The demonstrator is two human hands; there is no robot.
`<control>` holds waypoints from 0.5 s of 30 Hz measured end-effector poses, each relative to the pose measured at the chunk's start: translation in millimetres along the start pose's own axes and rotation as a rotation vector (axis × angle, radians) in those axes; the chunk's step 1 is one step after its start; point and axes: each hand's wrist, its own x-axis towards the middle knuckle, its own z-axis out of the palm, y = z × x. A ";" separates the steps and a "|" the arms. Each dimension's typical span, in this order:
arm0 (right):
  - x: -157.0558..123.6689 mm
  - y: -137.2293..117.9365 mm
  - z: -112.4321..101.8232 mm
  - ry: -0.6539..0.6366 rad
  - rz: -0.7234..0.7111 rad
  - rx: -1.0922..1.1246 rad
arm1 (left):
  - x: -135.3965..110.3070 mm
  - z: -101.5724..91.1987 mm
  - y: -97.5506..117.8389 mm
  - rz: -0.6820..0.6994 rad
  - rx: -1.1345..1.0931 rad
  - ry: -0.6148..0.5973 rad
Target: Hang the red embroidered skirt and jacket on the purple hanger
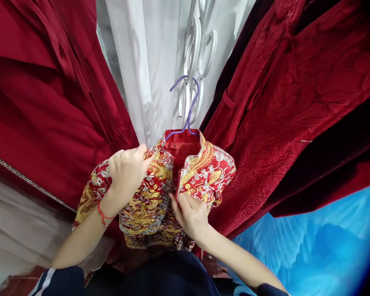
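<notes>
A red jacket with gold and silver embroidery and a stand collar hangs on a purple wire hanger in front of me. The hanger's hook sits before a white scrollwork frame; whether it rests on anything I cannot tell. My left hand is closed on the jacket's shoulder, beside the collar. Lower down, my right hand pinches the front opening's edge on the right side. Between the two front panels the jacket gapes at the top, showing red lining and a small size label.
Dark red gowns hang on the left, one with a shiny beaded trim. Embossed red velvet garments hang on the right. Behind are a white curtain and the white scrollwork frame. A blue patterned surface lies low right.
</notes>
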 end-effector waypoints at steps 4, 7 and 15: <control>6.7 -11.1 4.0 0.035 0.025 0.039 | -0.2 3.6 1.4 -0.007 -0.044 -0.001; 10.2 -18.2 7.2 0.029 0.036 0.047 | 0.6 6.7 2.5 -0.021 -0.040 -0.008; 4.9 13.5 24.2 -0.103 0.116 0.108 | 11.7 15.4 -3.1 -0.022 -0.165 -0.123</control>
